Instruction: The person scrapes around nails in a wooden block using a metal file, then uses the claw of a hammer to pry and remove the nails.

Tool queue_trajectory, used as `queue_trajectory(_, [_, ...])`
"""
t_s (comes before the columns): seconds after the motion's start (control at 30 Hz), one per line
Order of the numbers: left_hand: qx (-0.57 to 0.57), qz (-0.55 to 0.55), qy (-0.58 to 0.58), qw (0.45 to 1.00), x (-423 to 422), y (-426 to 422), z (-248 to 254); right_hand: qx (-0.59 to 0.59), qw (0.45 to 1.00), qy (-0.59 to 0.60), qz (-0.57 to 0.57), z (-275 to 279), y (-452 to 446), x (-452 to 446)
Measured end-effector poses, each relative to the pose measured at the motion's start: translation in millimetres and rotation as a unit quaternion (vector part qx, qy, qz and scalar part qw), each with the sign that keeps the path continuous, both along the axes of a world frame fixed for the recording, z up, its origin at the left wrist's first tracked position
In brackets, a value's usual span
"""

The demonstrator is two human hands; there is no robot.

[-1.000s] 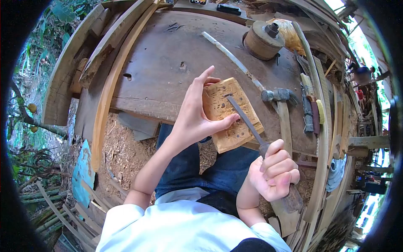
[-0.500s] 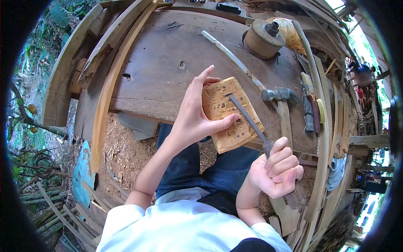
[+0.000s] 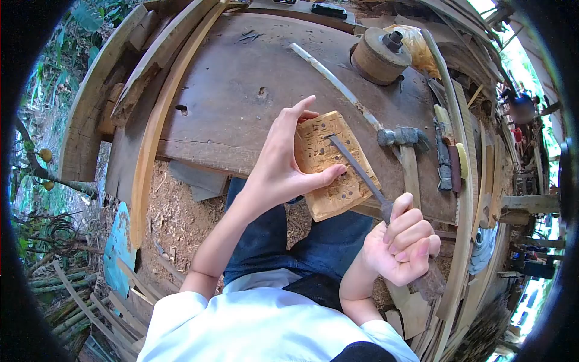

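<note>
My left hand (image 3: pixel 289 160) grips a wooden block (image 3: pixel 322 202) by its left side, thumb laid across the face and fingers behind it. Small dark holes and short chisel marks dot the block's face. In my right hand (image 3: pixel 403 244) is a chisel (image 3: pixel 360 172), the fist wrapped round its wooden handle. The long dark blade slants up and left over the block, with its tip at the upper part of the face. A hammer (image 3: pixel 408 142) lies on the bench to the right of the block.
The brown wooden bench (image 3: pixel 223 84) stretches ahead. On it are a pale stick (image 3: pixel 332 84) and a round wooden piece with a black top (image 3: pixel 381 57). Long planks (image 3: pixel 163 120) lean at the left; several tools and a brush (image 3: pixel 462 160) lie right. Shavings (image 3: pixel 175 211) cover the ground.
My right hand and the chisel handle have shifted slightly to the right. My left hand and the block have moved very little, a touch to the right.
</note>
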State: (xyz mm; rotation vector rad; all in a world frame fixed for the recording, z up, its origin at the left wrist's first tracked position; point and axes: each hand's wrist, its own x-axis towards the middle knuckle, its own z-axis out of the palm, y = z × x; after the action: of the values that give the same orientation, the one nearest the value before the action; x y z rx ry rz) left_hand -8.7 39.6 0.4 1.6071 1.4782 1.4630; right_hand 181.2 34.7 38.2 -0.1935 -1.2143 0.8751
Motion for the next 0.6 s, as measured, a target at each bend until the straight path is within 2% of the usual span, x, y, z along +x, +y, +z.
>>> queue_trajectory(0.07, [-0.007,-0.013,0.026,1.000,-2,2,8,-0.017,1.000,-0.008,0.004,7,1,-1])
queue_trajectory(0.23, [0.010,0.032,0.202,0.979,4,13,22,-0.041,0.999,-0.002,0.026,19,10,-2])
queue_trajectory(0.27, [0.010,0.033,0.202,0.979,8,16,24,-0.041,0.999,-0.002,0.027,20,10,-2])
queue_trajectory(0.33, [-0.058,0.063,0.163,0.983,14,21,27,-0.036,0.999,-0.011,0.033,21,10,-1])
queue_trajectory(0.6, [-0.014,0.080,0.173,0.982,18,19,23,0.000,1.000,-0.009,0.019,8,5,1])
